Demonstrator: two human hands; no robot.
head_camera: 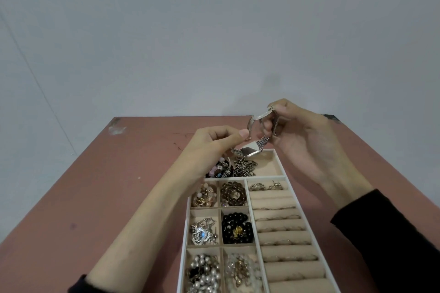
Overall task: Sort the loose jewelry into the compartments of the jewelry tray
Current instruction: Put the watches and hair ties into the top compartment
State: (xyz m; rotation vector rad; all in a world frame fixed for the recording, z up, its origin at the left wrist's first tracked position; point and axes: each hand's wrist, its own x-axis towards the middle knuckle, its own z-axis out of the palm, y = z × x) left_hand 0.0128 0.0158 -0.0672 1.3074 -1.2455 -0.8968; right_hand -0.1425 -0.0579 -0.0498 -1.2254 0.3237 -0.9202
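Reddish table [142, 173]: left hand [214, 143] and right hand [302, 135] each pinch the watch [252, 150], band spanning between them, directly above the tray [183, 245], over its far compartment [269, 165]

A reddish-brown table [133, 173] with scuffed paint carries the white jewelry tray [183, 266], set right of centre

A silver link-band watch [252, 150] hangs above the far end of a white, beige-lined tray [269, 164] holding sorted beads [232, 194] and rings [257, 187].
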